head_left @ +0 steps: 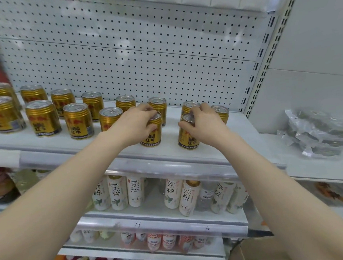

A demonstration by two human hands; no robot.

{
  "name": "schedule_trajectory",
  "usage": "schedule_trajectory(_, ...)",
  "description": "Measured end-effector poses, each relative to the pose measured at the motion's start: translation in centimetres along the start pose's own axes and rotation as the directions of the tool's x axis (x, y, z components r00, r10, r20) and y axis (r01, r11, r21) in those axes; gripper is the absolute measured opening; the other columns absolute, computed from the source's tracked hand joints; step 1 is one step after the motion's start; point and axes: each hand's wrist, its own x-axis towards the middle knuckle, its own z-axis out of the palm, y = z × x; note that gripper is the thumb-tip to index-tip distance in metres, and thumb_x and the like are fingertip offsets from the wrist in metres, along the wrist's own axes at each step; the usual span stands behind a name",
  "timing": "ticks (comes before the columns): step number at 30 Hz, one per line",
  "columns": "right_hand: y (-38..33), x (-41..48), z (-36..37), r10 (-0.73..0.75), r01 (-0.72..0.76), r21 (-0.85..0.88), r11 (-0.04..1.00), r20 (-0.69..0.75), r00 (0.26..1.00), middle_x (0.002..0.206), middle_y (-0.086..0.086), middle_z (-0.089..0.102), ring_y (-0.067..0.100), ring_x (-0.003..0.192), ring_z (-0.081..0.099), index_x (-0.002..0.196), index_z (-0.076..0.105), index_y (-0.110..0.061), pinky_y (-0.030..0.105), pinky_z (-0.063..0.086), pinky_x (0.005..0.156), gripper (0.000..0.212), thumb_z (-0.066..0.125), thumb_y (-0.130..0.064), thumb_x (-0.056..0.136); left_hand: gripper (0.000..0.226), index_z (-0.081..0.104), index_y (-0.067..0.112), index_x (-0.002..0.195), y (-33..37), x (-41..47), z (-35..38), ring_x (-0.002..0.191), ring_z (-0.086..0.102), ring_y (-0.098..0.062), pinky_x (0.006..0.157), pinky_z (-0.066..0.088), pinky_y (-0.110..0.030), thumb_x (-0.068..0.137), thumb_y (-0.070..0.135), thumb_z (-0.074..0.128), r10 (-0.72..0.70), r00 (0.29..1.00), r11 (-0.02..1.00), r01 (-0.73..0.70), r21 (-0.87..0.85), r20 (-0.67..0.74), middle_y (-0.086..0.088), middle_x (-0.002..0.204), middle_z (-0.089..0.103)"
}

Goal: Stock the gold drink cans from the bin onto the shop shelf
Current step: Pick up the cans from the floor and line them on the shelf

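Step in hand: placing. Both hands are setting cans on the white metal shop shelf (pixel 170 138), near edge, right of the stocked rows.

Left hand (pixel 136 122) is gripping a short gold ribbed metal drink can (pixel 152 136) from above, fingers curled over the lid rim, thumb pressing the near side wall. Right hand (pixel 206 119) is gripping a second gold can (pixel 188 137) the same way, thumb on its left wall, fingers draped over the lid. Both cans are standing upright, bases at the shelf surface; can't tell if they're fully seated.

Stocked gold cans (pixel 43 117) are running two deep off to the left. More are sitting just behind both hands, so clearance is tight.

A brown cardboard box (pixel 258 253) is showing near right, low down. Probably the bin; its contents are hidden.

Next move, as I'm reading it: fingers lifting straight up off the lids without clipping the far cans, then both hands going down to the box for the next pair.
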Motion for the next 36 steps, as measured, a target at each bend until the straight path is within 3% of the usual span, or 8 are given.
schedule_trajectory(8, 0.3, -0.4, 0.8, -0.053, 0.050, -0.049, 0.998, -0.061, 0.997, 0.122, 0.013, 0.048, 0.031, 0.110, 0.048, 0.126, 0.049, -0.005, 0.038, 0.044, 0.086, 0.060, 0.044, -0.056, 0.094, 0.049, 0.047, 0.014, 0.138, -0.1, -0.3, 0.2, 0.124, 0.044, -0.029, 0.101, 0.039, -0.041, 0.094, 0.034, 0.053, 0.035, 0.999, 0.999, -0.035, 0.008, -0.009, -0.006, 0.143, 0.042)
schedule_trajectory(12, -0.3, -1.3, 0.0, -0.153, 0.137, -0.161, 0.977, -0.092, 0.984, 0.130, 0.013, 0.049, 0.032, 0.117, 0.047, 0.137, 0.044, -0.008, 0.040, 0.042, 0.094, 0.060, 0.041, -0.052, 0.096, 0.049, 0.046, 0.016, 0.139, -0.2, -1.7, -0.7, 0.129, 0.039, -0.028, 0.104, 0.036, -0.042, 0.094, 0.035, 0.051, 0.087, 0.993, 0.996, -0.085, 0.017, -0.078, -0.006, 0.143, 0.043)
schedule_trajectory(15, -1.8, -2.7, -0.8, -0.284, 0.249, -0.231, 0.941, -0.133, 0.950, 0.130, 0.014, 0.052, 0.034, 0.118, 0.048, 0.135, 0.047, -0.006, 0.041, 0.041, 0.098, 0.056, 0.046, -0.045, 0.096, 0.046, 0.051, 0.016, 0.135, -1.0, -4.1, -1.9, 0.123, 0.045, -0.025, 0.098, 0.043, -0.042, 0.093, 0.036, 0.052, 0.149, 0.976, 0.989, -0.148, 0.015, -0.156, -0.005, 0.133, 0.052)
schedule_trajectory(21, -8.5, -7.3, -0.2, -0.432, 0.398, -0.252, 0.882, -0.098, 0.896, 0.120, 0.014, 0.058, 0.032, 0.105, 0.056, 0.131, 0.053, -0.005, 0.043, 0.049, 0.089, 0.054, 0.038, -0.043, 0.097, 0.038, 0.063, 0.012, 0.119, -5.3, -12.2, -4.0, 0.104, 0.057, -0.024, 0.082, 0.052, -0.038, 0.090, 0.035, 0.057, 0.243, 0.943, 0.970, -0.233, 0.071, -0.227, -0.005, 0.115, 0.062)
schedule_trajectory(30, -26.1, -14.2, 8.1, -0.511, 0.510, -0.043, 0.859, -0.117, 0.852, 0.117, 0.015, 0.059, 0.032, 0.103, 0.056, 0.130, 0.054, -0.002, 0.041, 0.048, 0.089, 0.047, 0.050, -0.034, 0.096, 0.037, 0.062, 0.011, 0.121, -17.9, -29.3, -3.7, 0.104, 0.056, -0.024, 0.088, 0.045, -0.031, 0.094, 0.035, 0.054, 0.036, 0.970, 0.999, -0.039, -0.008, -0.242, -0.007, 0.116, 0.061)
schedule_trajectory(36, -39.8, -16.7, 15.0, -0.527, 0.532, 0.160, 0.832, -0.075, 0.847, 0.119, 0.015, 0.059, 0.031, 0.104, 0.055, 0.130, 0.054, -0.002, 0.038, 0.044, 0.091, 0.047, 0.045, -0.035, 0.098, 0.036, 0.062, 0.014, 0.122, -26.3, -41.7, -2.6, 0.107, 0.056, -0.023, 0.090, 0.042, -0.030, 0.090, 0.030, 0.063, -0.257, 0.942, 0.966, 0.245, -0.082, -0.217, -0.005, 0.116, 0.061)
